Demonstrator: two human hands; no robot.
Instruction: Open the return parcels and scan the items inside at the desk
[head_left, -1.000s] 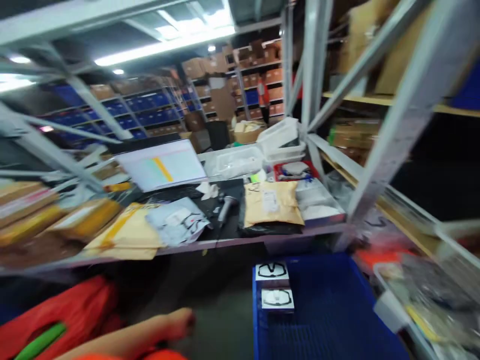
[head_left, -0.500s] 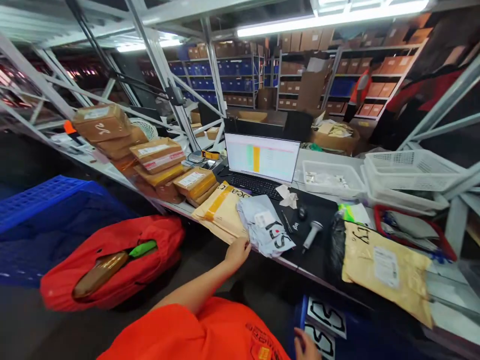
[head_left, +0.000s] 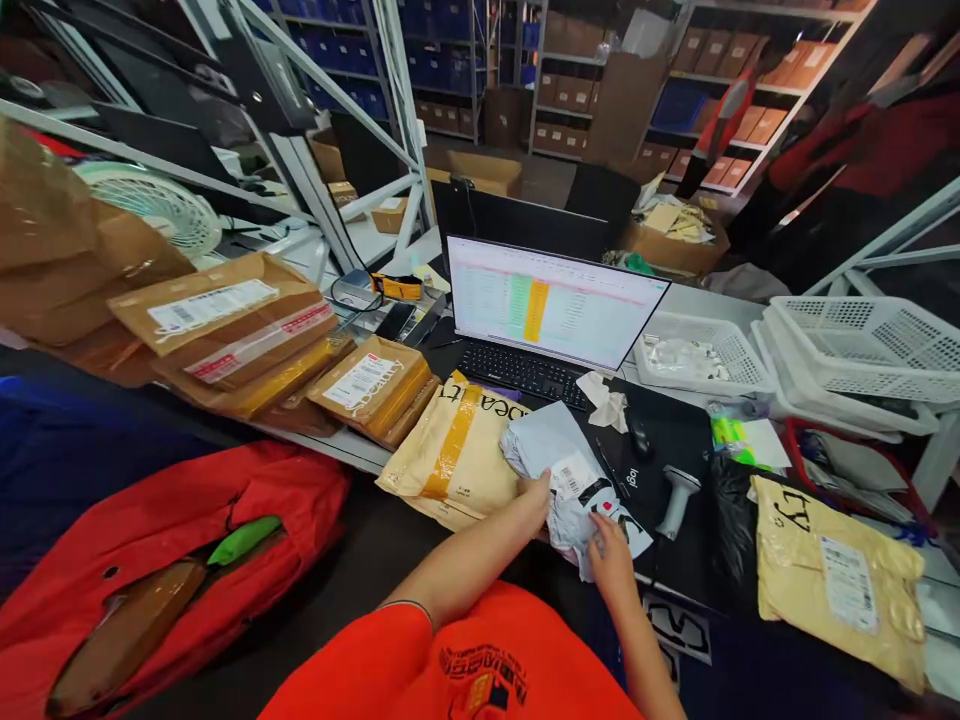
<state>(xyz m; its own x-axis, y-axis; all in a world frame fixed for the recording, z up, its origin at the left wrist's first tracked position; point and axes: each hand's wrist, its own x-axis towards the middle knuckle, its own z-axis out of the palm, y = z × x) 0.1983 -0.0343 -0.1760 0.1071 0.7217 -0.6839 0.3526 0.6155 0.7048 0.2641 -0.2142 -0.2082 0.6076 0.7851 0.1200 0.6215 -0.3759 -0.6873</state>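
Observation:
A crumpled grey plastic mailer (head_left: 561,470) with a white label lies at the desk's front edge, gathered between my hands. My left hand (head_left: 534,500) grips its near side, and my right hand (head_left: 611,560) pinches its lower edge. To the left, touching it, lies a yellow padded mailer (head_left: 450,455) with a tape strip. A corded barcode scanner (head_left: 679,497) rests on a black desk mat (head_left: 675,420) to the right, next to a black mouse (head_left: 640,437). Farther right lies a tan mailer (head_left: 840,585).
Behind the mailers stand a monitor (head_left: 555,303) showing a spreadsheet and a black keyboard (head_left: 521,372). Taped parcels (head_left: 225,330) are stacked at left, white plastic baskets (head_left: 862,350) at right, and a red bag (head_left: 165,560) sits on the floor at left.
My view has swung from the shelving down to the desk. My right hand has risen from beside the blue crate onto the grey mailer, which is now bunched up instead of lying flat.

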